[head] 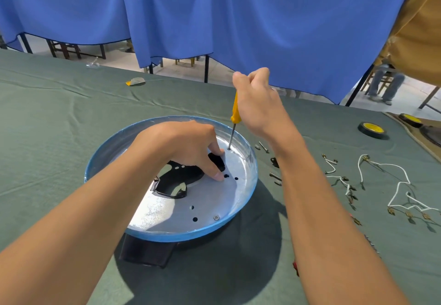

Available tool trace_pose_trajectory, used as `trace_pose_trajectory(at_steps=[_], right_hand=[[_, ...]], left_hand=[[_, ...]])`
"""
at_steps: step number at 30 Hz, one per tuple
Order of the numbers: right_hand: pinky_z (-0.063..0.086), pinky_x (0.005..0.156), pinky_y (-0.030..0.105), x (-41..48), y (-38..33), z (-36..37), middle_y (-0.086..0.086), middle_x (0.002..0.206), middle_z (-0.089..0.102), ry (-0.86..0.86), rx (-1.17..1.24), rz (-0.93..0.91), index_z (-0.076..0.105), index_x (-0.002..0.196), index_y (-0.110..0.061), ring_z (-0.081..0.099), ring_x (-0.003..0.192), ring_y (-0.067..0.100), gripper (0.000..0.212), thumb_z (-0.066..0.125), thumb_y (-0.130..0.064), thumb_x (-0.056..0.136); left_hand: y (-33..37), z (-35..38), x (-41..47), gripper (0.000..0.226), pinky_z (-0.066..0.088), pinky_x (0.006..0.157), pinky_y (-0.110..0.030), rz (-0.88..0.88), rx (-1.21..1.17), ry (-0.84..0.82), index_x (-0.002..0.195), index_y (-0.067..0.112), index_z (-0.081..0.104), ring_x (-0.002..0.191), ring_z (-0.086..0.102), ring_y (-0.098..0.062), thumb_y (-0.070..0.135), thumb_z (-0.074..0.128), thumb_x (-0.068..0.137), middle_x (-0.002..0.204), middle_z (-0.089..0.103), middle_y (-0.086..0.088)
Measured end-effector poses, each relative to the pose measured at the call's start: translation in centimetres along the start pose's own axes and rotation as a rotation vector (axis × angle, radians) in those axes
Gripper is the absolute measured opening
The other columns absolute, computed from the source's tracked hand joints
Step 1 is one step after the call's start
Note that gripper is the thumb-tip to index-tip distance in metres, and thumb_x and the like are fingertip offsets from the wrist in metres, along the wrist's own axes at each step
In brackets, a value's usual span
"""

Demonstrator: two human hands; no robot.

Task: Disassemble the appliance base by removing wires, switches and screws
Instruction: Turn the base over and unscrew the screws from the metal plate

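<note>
Under your left hand (181, 147) sat the appliance base (167, 214); fingers bent, tips pressing its metal plate, gripping nothing. Your right hand (257, 104) was wrapped round the yellow screwdriver (235, 111), upright, tip in a hole just beyond the left fingers. Right of that forearm: loose screws (263, 147), white wires (393, 185).

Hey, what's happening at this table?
A person is taking apart a round metal appliance base. The right hand grips a yellow-handled screwdriver, its tip down at a hole near the far rim. The left hand presses on the base. White wires and loose screws lie on the cloth to the right; one screw sits in the base.
</note>
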State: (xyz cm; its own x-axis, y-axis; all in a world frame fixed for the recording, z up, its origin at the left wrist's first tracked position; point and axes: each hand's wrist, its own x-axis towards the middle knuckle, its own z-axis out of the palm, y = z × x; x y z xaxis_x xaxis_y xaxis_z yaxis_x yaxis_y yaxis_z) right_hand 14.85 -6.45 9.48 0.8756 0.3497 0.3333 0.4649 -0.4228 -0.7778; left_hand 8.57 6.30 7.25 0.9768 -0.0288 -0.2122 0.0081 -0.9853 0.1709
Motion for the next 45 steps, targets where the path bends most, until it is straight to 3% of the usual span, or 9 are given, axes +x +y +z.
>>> trace_pose_trajectory(at_steps=[3, 9, 17, 23, 31, 34, 37, 41, 45], right_hand=[[0.037, 0.07, 0.04, 0.0, 0.3, -1.1, 0.006, 0.081, 0.05, 0.034, -0.207, -0.018, 0.03, 0.073, -0.019, 0.046, 0.083, 0.032, 0.034, 0.03, -0.044, 0.097], [0.047, 0.074, 0.047, -0.8, 0.1, -1.4, 0.011, 0.085, 0.055, -0.053, -0.464, -0.227, 0.04, 0.09, -0.017, 0.052, 0.087, 0.039, 0.025, 0.046, -0.04, 0.097], [0.043, 0.07, 0.044, -1.1, 0.0, -0.3, 0.0, 0.077, 0.041, -0.004, -0.414, -0.251, 0.032, 0.099, -0.017, 0.052, 0.084, 0.039, 0.018, 0.047, -0.014, 0.09], [0.04, 0.067, 0.041, -1.0, 0.5, 0.2, 0.008, 0.083, 0.054, 0.071, -0.432, -0.259, 0.029, 0.095, -0.022, 0.051, 0.08, 0.038, 0.032, 0.042, -0.051, 0.098], [0.047, 0.073, 0.047, -0.8, 0.2, -1.2, 0.009, 0.082, 0.056, -0.06, -0.432, -0.217, 0.033, 0.098, -0.018, 0.053, 0.081, 0.038, 0.014, 0.041, -0.028, 0.094], [0.046, 0.07, 0.043, -0.8, 0.3, -1.1, 0.006, 0.076, 0.05, -0.017, -0.394, -0.17, 0.032, 0.085, -0.02, 0.051, 0.077, 0.036, 0.02, 0.045, -0.034, 0.092], [0.046, 0.072, 0.042, -0.7, 0.4, -0.7, 0.007, 0.079, 0.055, 0.036, -0.406, -0.177, 0.031, 0.08, -0.022, 0.056, 0.08, 0.035, 0.035, 0.046, -0.05, 0.095], [0.045, 0.071, 0.042, -0.4, 0.6, -0.6, 0.011, 0.086, 0.059, 0.076, -0.404, -0.186, 0.041, 0.092, -0.015, 0.054, 0.086, 0.038, 0.018, 0.05, -0.03, 0.092], [0.05, 0.074, 0.046, -0.7, 0.1, -1.3, 0.005, 0.08, 0.053, -0.027, -0.349, -0.138, 0.039, 0.102, -0.016, 0.055, 0.083, 0.034, 0.026, 0.054, -0.028, 0.085]], left_hand=[[-0.1, 0.1, 0.0, 0.063, 0.045, 0.072, -0.03, -0.003, -0.001, 0.005, 0.128, 0.043, 0.06, 0.074, 0.051, -0.005, 0.063, 0.074, 0.069, 0.077, 0.054, 0.015], [-0.1, 0.1, -0.2, 0.061, 0.047, 0.079, -0.031, 0.008, -0.01, -0.004, 0.125, 0.043, 0.061, 0.075, 0.052, -0.007, 0.064, 0.073, 0.069, 0.076, 0.055, 0.012], [0.1, -0.1, -0.3, 0.058, 0.049, 0.086, -0.034, 0.011, -0.02, -0.019, 0.125, 0.042, 0.062, 0.076, 0.051, -0.007, 0.062, 0.073, 0.071, 0.076, 0.055, 0.015], [0.3, -0.3, -0.3, 0.059, 0.049, 0.087, -0.035, 0.004, 0.001, -0.028, 0.125, 0.041, 0.062, 0.076, 0.05, -0.006, 0.063, 0.073, 0.071, 0.077, 0.053, 0.015], [0.3, -0.6, 0.2, 0.062, 0.048, 0.08, -0.031, 0.001, 0.009, -0.059, 0.126, 0.04, 0.062, 0.078, 0.054, -0.006, 0.061, 0.075, 0.069, 0.08, 0.057, 0.018], [0.4, -0.8, 0.5, 0.059, 0.048, 0.079, -0.03, -0.007, 0.007, -0.07, 0.122, 0.042, 0.064, 0.077, 0.054, -0.003, 0.061, 0.076, 0.068, 0.083, 0.061, 0.018], [0.4, -1.0, 0.7, 0.059, 0.048, 0.086, -0.032, -0.008, 0.014, -0.084, 0.122, 0.041, 0.064, 0.088, 0.058, -0.01, 0.061, 0.076, 0.068, 0.103, 0.067, 0.014], [0.4, -1.1, 0.9, 0.054, 0.041, 0.067, -0.025, 0.002, 0.009, -0.089, 0.12, 0.04, 0.066, 0.073, 0.053, 0.0, 0.059, 0.076, 0.07, 0.077, 0.057, 0.025], [0.3, -1.0, 1.1, 0.054, 0.04, 0.065, -0.024, 0.004, 0.001, -0.084, 0.119, 0.04, 0.067, 0.071, 0.053, 0.0, 0.06, 0.076, 0.07, 0.074, 0.056, 0.026]])
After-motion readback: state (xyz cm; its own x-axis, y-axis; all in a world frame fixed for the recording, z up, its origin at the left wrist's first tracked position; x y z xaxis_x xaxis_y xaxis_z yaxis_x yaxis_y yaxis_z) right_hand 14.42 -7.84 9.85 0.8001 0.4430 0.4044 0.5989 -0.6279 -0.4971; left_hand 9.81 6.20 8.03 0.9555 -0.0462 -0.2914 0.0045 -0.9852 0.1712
